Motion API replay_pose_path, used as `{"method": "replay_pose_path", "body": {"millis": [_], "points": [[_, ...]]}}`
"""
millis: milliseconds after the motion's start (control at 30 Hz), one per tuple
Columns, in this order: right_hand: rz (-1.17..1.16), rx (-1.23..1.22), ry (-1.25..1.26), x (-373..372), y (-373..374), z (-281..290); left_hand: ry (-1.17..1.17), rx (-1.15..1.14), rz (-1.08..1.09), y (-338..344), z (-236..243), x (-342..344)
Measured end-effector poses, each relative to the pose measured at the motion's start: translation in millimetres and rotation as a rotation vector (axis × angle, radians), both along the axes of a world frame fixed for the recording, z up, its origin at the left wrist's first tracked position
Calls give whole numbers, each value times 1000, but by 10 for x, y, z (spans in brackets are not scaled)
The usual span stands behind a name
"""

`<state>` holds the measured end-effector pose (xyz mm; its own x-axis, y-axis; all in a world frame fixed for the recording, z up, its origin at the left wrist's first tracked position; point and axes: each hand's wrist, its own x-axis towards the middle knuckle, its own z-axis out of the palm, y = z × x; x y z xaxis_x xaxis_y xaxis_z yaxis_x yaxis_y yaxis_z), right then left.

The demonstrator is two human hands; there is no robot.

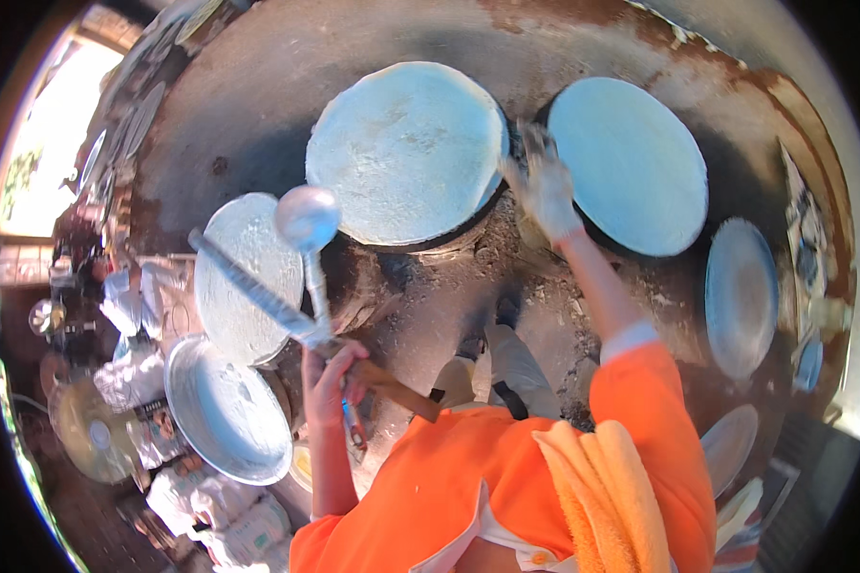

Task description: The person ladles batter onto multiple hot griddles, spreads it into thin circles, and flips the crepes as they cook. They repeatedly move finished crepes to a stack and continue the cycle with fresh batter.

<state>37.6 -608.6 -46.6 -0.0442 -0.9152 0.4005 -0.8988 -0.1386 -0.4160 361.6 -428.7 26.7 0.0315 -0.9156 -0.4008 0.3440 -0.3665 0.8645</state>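
Note:
My left hand (339, 377) is closed round the handles of two tools. One is a metal ladle (308, 220), bowl up. The other is a long flat blade (258, 289) with a wooden handle (398, 390), slanting across a round griddle coated in white batter (244, 315). My right hand (548, 198) wears a whitish glove with darkened fingertips, its thumb and fingers apart. It reaches between a large round griddle with a pale batter sheet (406, 153) and a second white-covered griddle (628, 167). Any contact with the rims is unclear.
A wide metal basin (282, 458) with white liquid residue stands at lower left. Round lids or trays (741, 296) lean at the right. Bags and packets (229, 506) crowd the left side. An earthen stove surface (248, 105) surrounds the griddles.

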Motion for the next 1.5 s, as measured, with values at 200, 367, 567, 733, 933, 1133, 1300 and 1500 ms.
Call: {"method": "replay_pose_path", "body": {"millis": [200,367,567,733,933,1133,1300,1500], "points": [[-106,231,115,-104,-1933,-364,-34,44,307,135,112,137],[36,505,-8,57,-2260,-430,133,37,328,20,-97,238],[18,356,-32,-95,-2151,-234,237,25,340,-232,-139,283],[-14,143,-163,82,-1880,104,200,-52,348,-311,-80,539],[-22,7,-585,-101,-1331,728,81,-40,326,-566,-12,725],[-270,-187,-638,-794,-401,914,-137,-78,189,-966,-110,489],[-670,-429,-631,-1982,1169,786,-155,-126,43,-1045,23,-371],[-1225,-738,-742,-3212,4007,799,-64,-192,-467,-757,79,-1533]]}}
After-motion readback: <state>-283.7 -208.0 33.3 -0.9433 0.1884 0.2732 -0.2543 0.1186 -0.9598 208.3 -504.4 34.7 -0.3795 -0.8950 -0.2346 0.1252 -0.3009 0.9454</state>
